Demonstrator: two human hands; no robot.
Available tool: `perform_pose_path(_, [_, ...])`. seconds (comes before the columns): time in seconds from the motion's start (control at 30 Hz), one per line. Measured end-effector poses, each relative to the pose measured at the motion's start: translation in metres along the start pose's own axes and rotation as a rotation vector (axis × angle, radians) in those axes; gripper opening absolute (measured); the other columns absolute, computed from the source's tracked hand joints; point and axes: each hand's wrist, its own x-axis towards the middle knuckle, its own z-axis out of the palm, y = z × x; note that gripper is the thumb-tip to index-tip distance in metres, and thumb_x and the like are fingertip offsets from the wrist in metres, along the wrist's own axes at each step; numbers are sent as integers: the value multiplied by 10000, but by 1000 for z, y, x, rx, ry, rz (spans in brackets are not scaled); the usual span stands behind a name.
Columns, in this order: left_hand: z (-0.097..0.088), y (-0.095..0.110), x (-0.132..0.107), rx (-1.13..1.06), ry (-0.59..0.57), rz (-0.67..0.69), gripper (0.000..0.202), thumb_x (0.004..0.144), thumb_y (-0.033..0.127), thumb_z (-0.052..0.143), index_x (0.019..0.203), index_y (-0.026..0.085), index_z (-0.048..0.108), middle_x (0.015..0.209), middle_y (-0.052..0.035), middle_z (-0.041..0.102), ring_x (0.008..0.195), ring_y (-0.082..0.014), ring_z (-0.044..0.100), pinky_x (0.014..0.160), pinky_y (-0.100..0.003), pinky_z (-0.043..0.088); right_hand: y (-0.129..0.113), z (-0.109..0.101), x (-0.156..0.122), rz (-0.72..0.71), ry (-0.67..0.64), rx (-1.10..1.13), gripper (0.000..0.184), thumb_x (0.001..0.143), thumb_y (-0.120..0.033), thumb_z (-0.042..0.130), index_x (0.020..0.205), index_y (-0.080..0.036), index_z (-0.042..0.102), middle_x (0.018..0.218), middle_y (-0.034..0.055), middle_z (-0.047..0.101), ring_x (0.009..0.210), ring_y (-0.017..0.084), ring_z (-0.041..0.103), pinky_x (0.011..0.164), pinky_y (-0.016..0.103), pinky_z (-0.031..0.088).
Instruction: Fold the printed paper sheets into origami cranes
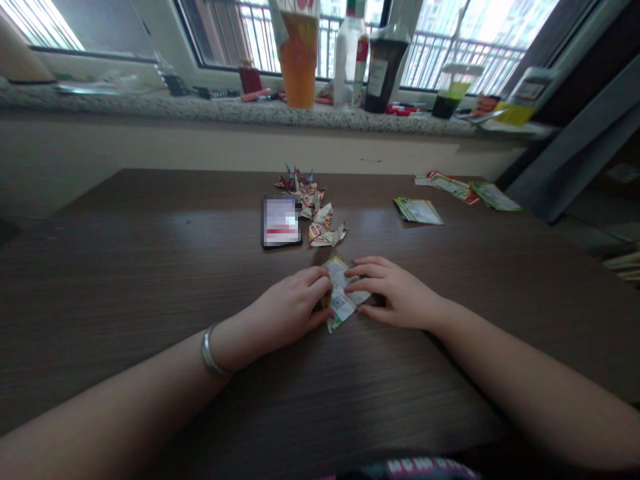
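A printed, creased packet wrapper (341, 303), white with green and yellow edges, lies slantwise on the table between my hands. My left hand (300, 300), with a silver bangle at the wrist, curls its fingers over the wrapper's left edge, the thumb close to its lower corner. On the right part of the wrapper rests my right hand (387, 290), its fingers spread and stretched out, covering some of the print. Just beyond the wrapper sit folded paper pieces (327, 227) in white, red and tan. Beside them is a dark-edged card or device (281, 223) with a blurred face.
A small stack of packets (419, 211) lies on the right of the brown table (150, 280). Farther back are a red-and-green strip (447, 185) and another packet (495, 197). The windowsill (200, 110) holds an orange drink cup (299, 60), a dark bottle (384, 73) and other containers.
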Motion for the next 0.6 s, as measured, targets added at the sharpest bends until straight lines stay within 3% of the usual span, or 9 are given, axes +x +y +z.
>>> perform_pose_path(0.1, [1, -3, -1, -19, 33, 41, 295, 904, 291, 561, 1170, 164, 553, 1271, -113, 568, 1273, -257, 462, 1070, -443, 412, 2, -3, -1, -32, -11, -3, 317, 837, -333, 625, 1132, -223, 661, 1256, 66, 622, 1242, 245, 479, 1049, 446, 414])
perform_pose_path(0.2, [3, -8, -2, -29, 42, 37, 303, 913, 280, 554, 1200, 185, 552, 1292, -84, 581, 1331, -251, 411, 1085, -437, 409, 2, -6, -3, -72, -25, -31, 308, 846, -321, 615, 1138, -237, 661, 1222, 43, 648, 1243, 236, 486, 1047, 432, 420])
perform_pose_path(0.43, [10, -13, 2, -59, 59, 67, 195, 953, 261, 480, 1072, 184, 613, 1280, -60, 605, 1307, -239, 446, 1048, -429, 454, -4, -9, -4, -130, -13, -90, 210, 830, -203, 575, 1007, -199, 688, 1101, 14, 704, 1166, 206, 554, 1031, 372, 432])
perform_pose_path(0.6, [8, -14, 3, -28, 86, 122, 165, 947, 242, 486, 938, 173, 635, 1139, -67, 648, 1141, -216, 555, 983, -406, 483, -9, -9, -1, -160, -5, -162, 176, 860, -165, 513, 899, -186, 684, 986, 34, 720, 1035, 196, 612, 924, 350, 467])
